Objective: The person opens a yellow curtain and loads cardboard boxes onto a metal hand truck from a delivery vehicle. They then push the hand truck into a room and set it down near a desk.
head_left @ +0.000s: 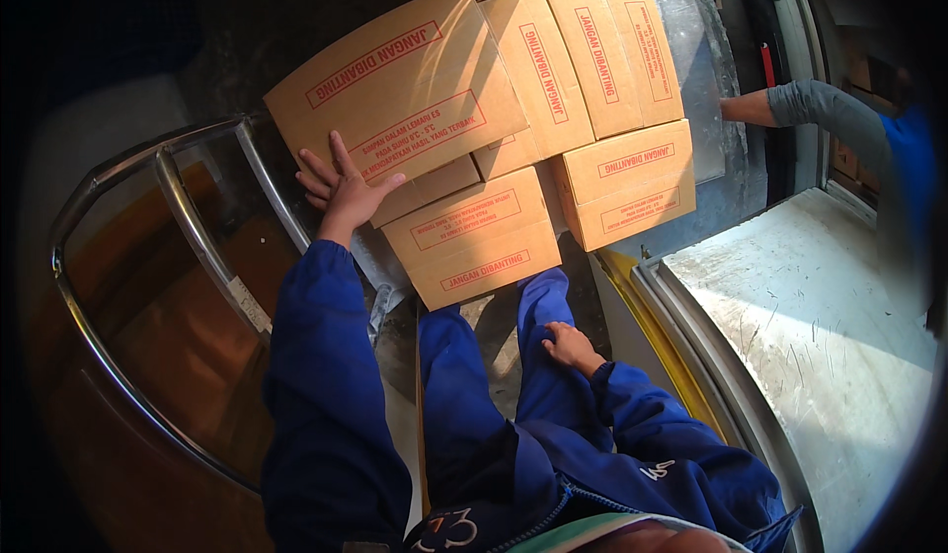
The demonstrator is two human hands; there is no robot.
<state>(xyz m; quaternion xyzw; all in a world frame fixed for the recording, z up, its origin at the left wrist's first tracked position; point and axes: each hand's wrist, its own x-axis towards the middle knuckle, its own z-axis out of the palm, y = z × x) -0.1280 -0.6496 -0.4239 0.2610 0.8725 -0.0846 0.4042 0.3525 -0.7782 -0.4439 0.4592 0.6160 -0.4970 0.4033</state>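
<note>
My left hand (348, 190) lies with fingers spread on the lower edge of a brown carton (395, 74) printed in red. This carton sits tilted on top of other cartons at the upper left. My right hand (573, 347) rests on my right trouser leg near the knee, its fingers bent together with no object visible in them. Between my left hand and my legs is a near carton (472, 237). To its right stands another carton (629, 186). Behind them are a middle carton (536, 74) and a far right carton (612, 54).
A curved metal rail (170, 193) runs along the left. At right lies a scratched pale surface (820, 286) with a yellow edge (657, 326) beside it. A co-worker's arm (815, 104) in a grey sleeve reaches in from the right, over a grey metal plate (703, 109).
</note>
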